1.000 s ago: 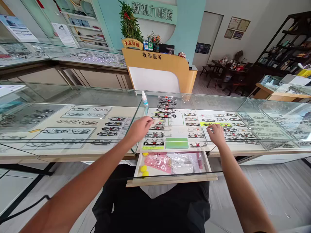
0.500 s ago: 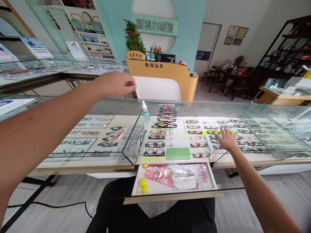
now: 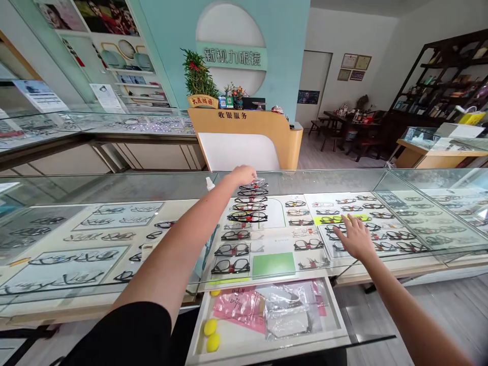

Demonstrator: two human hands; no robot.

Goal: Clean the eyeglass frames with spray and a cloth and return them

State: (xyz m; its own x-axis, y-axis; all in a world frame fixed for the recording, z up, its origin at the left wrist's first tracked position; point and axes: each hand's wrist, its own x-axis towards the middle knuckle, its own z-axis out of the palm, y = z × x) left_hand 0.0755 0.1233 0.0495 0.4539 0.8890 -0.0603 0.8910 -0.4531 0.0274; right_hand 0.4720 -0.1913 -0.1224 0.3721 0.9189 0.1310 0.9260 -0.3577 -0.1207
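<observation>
My left hand (image 3: 244, 175) reaches across the glass counter to the far end of a row of eyeglasses (image 3: 248, 217). Its fingers are bent closed at the farthest eyeglasses (image 3: 260, 181), partly hidden by the hand itself. Several dark frames with red tags line up from there toward me on the glass top. My right hand (image 3: 355, 236) lies open, fingers spread, on the glass above a display of eyeglasses and a yellow-green strip (image 3: 317, 220). It holds nothing. Partly behind my left forearm stands a small white-capped bottle (image 3: 209, 184).
A pulled-out drawer (image 3: 334, 315) in front of me holds plastic packets (image 3: 290, 317), a pink packet (image 3: 238, 307) and yellow round cases (image 3: 212, 342). A green card (image 3: 273, 264) shows in the showcase. Farther back stands a wooden reception desk (image 3: 290, 145).
My left hand has moved right and down from the air to the far end of the eyeglasses row. My right hand stays on the glass. The view has tilted up slightly.
</observation>
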